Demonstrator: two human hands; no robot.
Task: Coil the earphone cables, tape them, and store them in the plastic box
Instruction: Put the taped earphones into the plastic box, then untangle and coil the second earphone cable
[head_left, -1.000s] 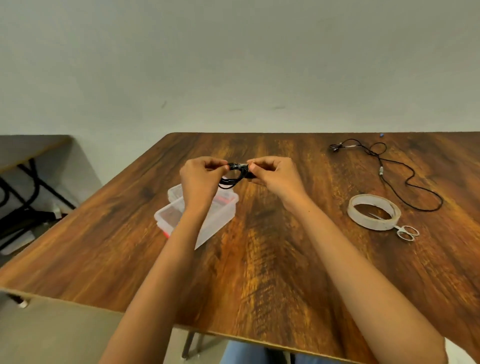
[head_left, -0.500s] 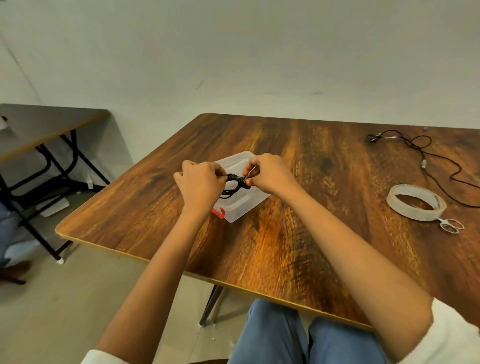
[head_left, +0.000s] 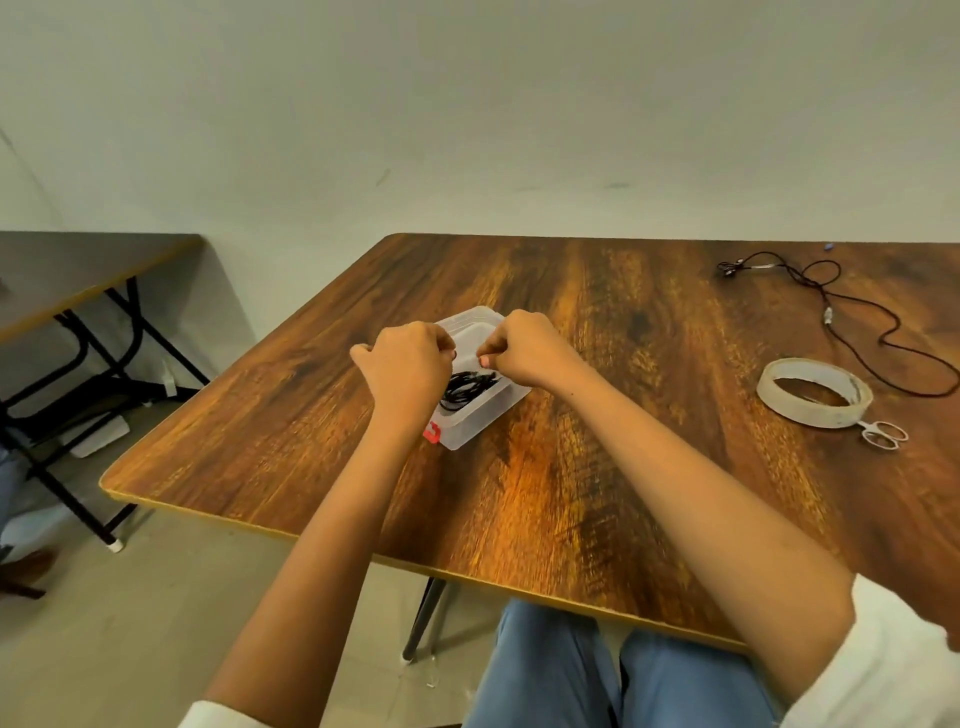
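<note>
hands: left (head_left: 404, 364), right (head_left: 524, 347) curled, grip unclear | coiled earphone cable (head_left: 464, 391) in plastic box (head_left: 480, 421)

Left hand (head_left: 408, 371) and right hand (head_left: 524, 348) hover close together, fingers curled inward.

The wooden desk (head_left: 597, 467) shows a streaked grain of dark brown and warm orange, edged with a pale yellow-tan band. The translucent, whitish rectangular plastic box (head_left: 470, 434) carries a small red latch (head_left: 431, 432) at its near corner and holds a black coiled earphone cable (head_left: 464, 391). A second black earphone cable (head_left: 852, 322), uncoiled, has a small silver-white piece along its run. The round roll of tape (head_left: 813, 392) is cloudy off-white, and the small scissors (head_left: 883, 434) beside it have white handles. The sleeves (head_left: 893, 670) are white, the trousers (head_left: 597, 675) faded blue, and the wall (head_left: 467, 104) pale grey-green.
</note>
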